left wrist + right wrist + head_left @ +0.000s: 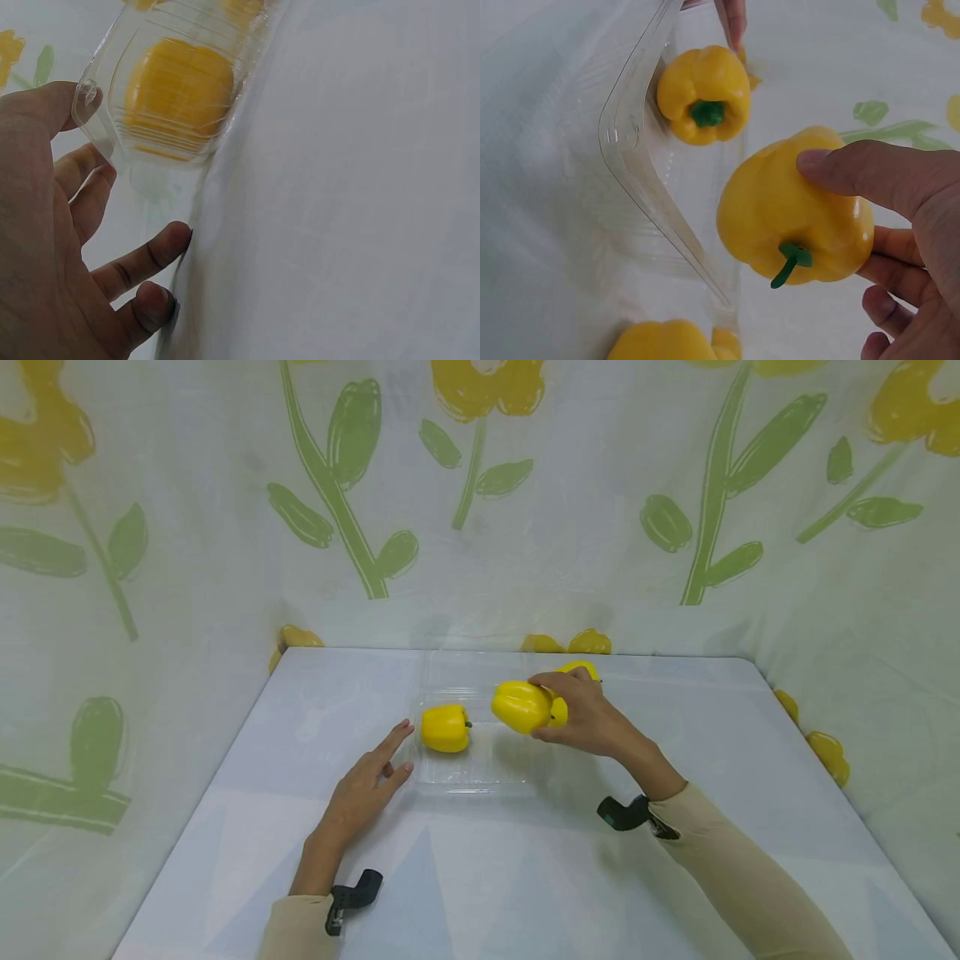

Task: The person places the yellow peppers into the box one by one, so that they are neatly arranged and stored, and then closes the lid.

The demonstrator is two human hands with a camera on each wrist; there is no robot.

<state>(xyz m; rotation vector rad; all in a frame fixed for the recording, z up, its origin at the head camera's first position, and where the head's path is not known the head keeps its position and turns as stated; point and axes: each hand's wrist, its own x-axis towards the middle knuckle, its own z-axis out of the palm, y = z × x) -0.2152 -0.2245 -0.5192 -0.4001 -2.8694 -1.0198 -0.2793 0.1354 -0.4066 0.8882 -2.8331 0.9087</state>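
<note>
My right hand (588, 714) holds a yellow bell pepper (521, 707) above the right part of a clear plastic clamshell box (472, 785). Thumb and fingers grip its sides, and its green stem shows in the right wrist view. Another yellow bell pepper (445, 728) lies inside the box on the left; the left wrist view shows it through the clear wall. My left hand (363, 789) is at the box's left edge with fingers spread, one fingertip (88, 105) right at the rim.
More yellow pepper (583, 667) shows behind my right hand, partly hidden; a pepper (660, 343) also appears at the bottom of the right wrist view. The box's clear lid (472, 667) stands open towards the table's back edge. A flower-patterned cloth (525, 568) hangs behind the white table (315, 710).
</note>
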